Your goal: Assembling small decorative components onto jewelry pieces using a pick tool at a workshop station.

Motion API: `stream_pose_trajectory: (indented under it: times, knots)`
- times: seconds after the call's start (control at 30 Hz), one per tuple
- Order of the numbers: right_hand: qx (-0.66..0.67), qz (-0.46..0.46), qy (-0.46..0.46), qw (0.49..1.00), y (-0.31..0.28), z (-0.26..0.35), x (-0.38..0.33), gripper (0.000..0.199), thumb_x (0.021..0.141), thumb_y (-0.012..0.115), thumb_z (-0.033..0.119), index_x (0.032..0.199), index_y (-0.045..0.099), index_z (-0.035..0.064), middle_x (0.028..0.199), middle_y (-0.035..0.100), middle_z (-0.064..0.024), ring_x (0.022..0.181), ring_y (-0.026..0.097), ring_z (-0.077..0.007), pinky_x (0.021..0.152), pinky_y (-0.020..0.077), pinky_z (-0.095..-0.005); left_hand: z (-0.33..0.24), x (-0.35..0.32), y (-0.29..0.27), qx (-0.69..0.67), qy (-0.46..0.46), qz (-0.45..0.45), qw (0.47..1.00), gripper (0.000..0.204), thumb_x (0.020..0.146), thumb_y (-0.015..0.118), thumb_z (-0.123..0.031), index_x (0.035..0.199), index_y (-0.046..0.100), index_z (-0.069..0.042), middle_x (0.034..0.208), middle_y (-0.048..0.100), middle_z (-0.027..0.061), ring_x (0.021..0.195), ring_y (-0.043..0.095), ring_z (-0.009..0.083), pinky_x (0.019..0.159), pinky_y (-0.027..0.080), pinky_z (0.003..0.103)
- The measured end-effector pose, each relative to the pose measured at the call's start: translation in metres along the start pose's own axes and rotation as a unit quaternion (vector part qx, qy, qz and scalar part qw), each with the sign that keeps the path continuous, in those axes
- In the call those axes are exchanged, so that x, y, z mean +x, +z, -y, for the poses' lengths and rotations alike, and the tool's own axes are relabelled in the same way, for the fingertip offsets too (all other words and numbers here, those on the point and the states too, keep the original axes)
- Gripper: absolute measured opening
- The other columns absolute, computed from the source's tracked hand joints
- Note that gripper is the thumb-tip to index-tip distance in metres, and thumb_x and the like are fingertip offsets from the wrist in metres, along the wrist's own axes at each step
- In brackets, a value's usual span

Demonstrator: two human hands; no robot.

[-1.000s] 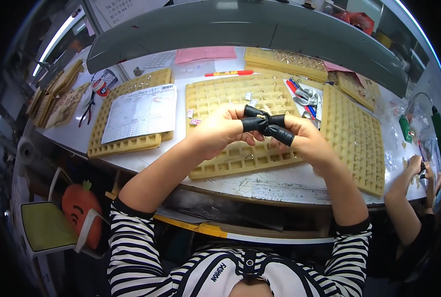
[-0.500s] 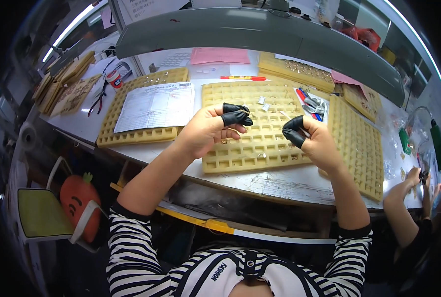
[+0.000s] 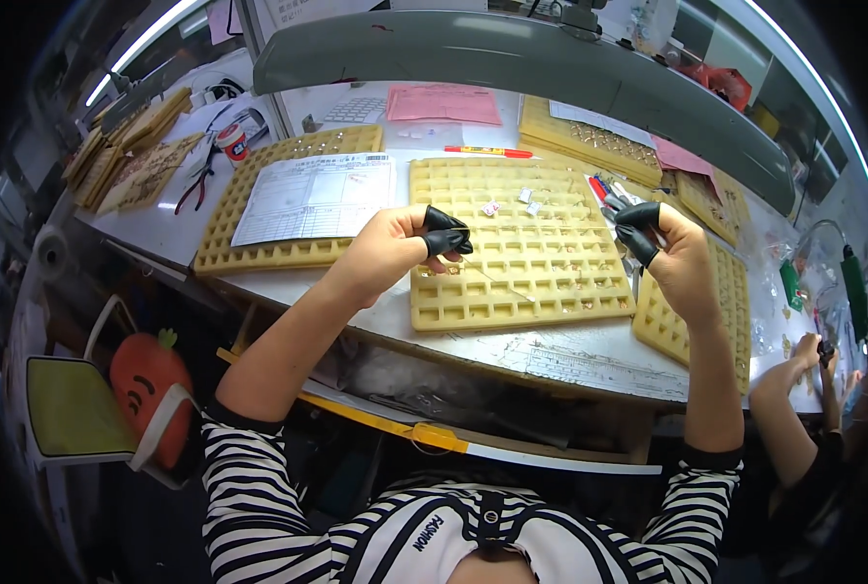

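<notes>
My left hand (image 3: pixel 395 251), with black finger covers on thumb and forefinger, is closed in a pinch above the left part of a yellow gridded tray (image 3: pixel 551 318). A fine, chain-like strand (image 3: pixel 497 284) runs from those fingertips down to the right over the tray. My right hand (image 3: pixel 682 255), likewise in black finger covers, is pinched beyond the tray's right edge; whatever lies between its fingertips is hidden. Three small pieces lie on the tray: a pinkish-white one (image 3: pixel 491 208) and two white ones, one at the back (image 3: pixel 525 196) and one beside it (image 3: pixel 533 208).
At left, a printed sheet (image 3: pixel 312 200) covers another yellow tray (image 3: pixel 221 255). Beyond it are red-handled pliers (image 3: pixel 195 190) and a red-and-white tub (image 3: pixel 231 143). A red marker (image 3: pixel 487 151) lies behind the middle tray. A grey lamp hood (image 3: pixel 512 63) spans the back. Another person's arm (image 3: pixel 784 419) rests at right.
My hands have moved farther apart, the right one rightward off the tray. A pinkish-white piece now shows on the tray, and the fine strand is visible. The whole view has shifted slightly.
</notes>
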State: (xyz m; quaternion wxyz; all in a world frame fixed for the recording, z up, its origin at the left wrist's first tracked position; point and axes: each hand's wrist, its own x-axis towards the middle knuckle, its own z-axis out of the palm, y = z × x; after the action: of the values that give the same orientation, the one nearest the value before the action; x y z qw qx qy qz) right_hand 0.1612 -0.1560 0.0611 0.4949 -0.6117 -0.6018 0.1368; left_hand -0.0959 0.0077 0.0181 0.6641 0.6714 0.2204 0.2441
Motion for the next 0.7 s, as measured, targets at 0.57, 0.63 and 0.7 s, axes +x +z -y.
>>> stream_pose_trajectory:
  times: [0.57,0.63,0.7]
  knots:
    - [0.024,-0.05,0.049,0.997,-0.037,0.002,-0.007,0.017,0.077,0.055,-0.006,0.091,0.062,-0.0024,0.078,0.06,-0.0013,0.067,0.05,-0.0042,0.06,0.0413,-0.0181,-0.014,-0.009,0.006,0.303,0.026,0.047,0.951,0.02,0.077,0.06,-0.004,0.096,0.063,0.002,0.079,0.064,0.008,0.07,0.054,0.0088,0.066,0.045,0.024]
    - [0.054,-0.007,0.052,0.997,-0.036,0.001,-0.006,0.016,0.078,0.055,-0.005,0.092,0.061,-0.0018,0.077,0.059,-0.0011,0.067,0.05,-0.0044,0.06,0.0416,-0.0179,-0.023,-0.005,0.023,0.323,0.028,0.068,0.943,0.027,0.078,0.063,-0.009,0.102,0.06,0.002,0.09,0.064,0.0124,0.081,0.058,0.0148,0.073,0.046,0.028]
    - [0.071,0.013,0.053,0.996,-0.036,0.002,-0.006,0.014,0.079,0.057,-0.003,0.092,0.061,-0.0017,0.077,0.059,-0.001,0.067,0.051,-0.0044,0.059,0.0421,-0.0184,-0.027,0.003,0.04,0.319,0.086,0.078,0.941,0.028,0.08,0.062,-0.011,0.105,0.059,0.001,0.094,0.063,0.0119,0.086,0.059,0.0179,0.077,0.046,0.029]
